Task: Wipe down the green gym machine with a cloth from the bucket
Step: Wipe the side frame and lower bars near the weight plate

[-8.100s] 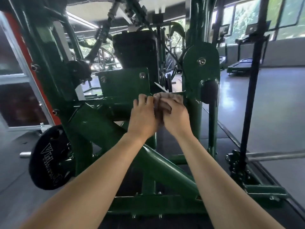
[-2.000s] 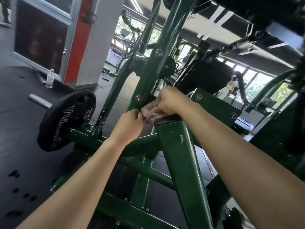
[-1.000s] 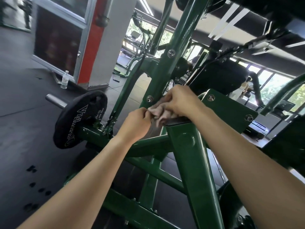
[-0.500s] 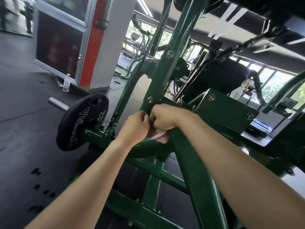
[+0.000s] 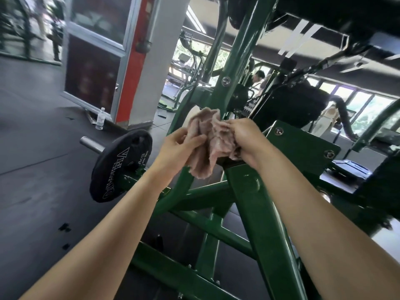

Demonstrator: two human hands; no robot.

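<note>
A crumpled pinkish cloth (image 5: 211, 144) hangs between my two hands, lifted just off the green gym machine (image 5: 257, 215). My left hand (image 5: 178, 146) grips its left side with thumb and fingers curled round the fabric. My right hand (image 5: 243, 139) pinches the cloth's upper right part, above the black cap at the top of a slanted green post. The cloth's lower edge dangles in front of the frame joint. No bucket is in view.
A black weight plate (image 5: 121, 167) sits on a steel bar at the left of the frame. A water bottle (image 5: 100, 119) stands on the dark floor by a red and white pillar (image 5: 142, 61). Black seat pads and other machines fill the right; people stand far back.
Half a second ago both hands were bunched low against the post with the cloth nearly hidden. Now they have risen and parted, and the cloth is spread out between them.
</note>
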